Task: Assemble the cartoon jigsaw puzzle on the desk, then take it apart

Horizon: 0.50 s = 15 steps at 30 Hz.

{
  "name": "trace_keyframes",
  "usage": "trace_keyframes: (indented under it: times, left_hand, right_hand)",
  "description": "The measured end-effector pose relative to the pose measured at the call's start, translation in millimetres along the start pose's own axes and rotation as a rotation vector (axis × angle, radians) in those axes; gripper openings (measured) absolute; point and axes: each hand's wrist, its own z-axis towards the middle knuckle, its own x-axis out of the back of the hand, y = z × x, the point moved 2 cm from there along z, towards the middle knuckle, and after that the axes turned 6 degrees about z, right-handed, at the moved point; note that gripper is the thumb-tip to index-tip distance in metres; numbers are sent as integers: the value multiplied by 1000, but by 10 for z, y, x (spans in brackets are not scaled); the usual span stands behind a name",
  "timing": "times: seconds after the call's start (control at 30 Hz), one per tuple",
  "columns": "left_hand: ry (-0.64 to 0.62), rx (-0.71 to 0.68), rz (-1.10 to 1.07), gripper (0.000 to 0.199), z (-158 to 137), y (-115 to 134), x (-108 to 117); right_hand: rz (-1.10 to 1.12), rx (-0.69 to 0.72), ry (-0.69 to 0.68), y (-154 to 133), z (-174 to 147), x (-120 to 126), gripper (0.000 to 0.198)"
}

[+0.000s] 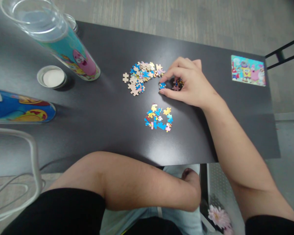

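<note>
My right hand (188, 81) reaches over the dark table and pinches a blue jigsaw puzzle piece (162, 85) between thumb and fingertips. Left of these fingers lies a heap of puzzle pieces (143, 75), many with the plain brown back up. Some darker pieces (176, 84) show partly under my right palm. Closer to me, a smaller loose group of pieces (161, 125) lies picture side up, in blue, yellow and pink. My left forearm rests along the near table edge, and my left hand (193, 187) is bent inward over my lap, its fingers mostly hidden.
A clear-topped cartoon tube (85, 65) stands at the left, with a round metal lid (52, 77) beside it. Nearer is a blue printed tube (22, 107), close to a white cable (33, 147). A cartoon picture card (248, 70) lies at the table's right end.
</note>
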Motion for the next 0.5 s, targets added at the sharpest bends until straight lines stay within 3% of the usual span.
trace_keyframes:
  times: [0.23,0.43,0.5]
  left_hand:
    - [8,42,-41,34,37,24,-54]
    - [40,76,-21,24,164,68,-169]
    - [89,155,-201,16,211,67,-209]
  right_hand:
    - [-27,-25,51,87,0,130,18]
    - [-30,-59,48,196,-16,188,27]
    - [-3,-36,55,164,-19,162,26]
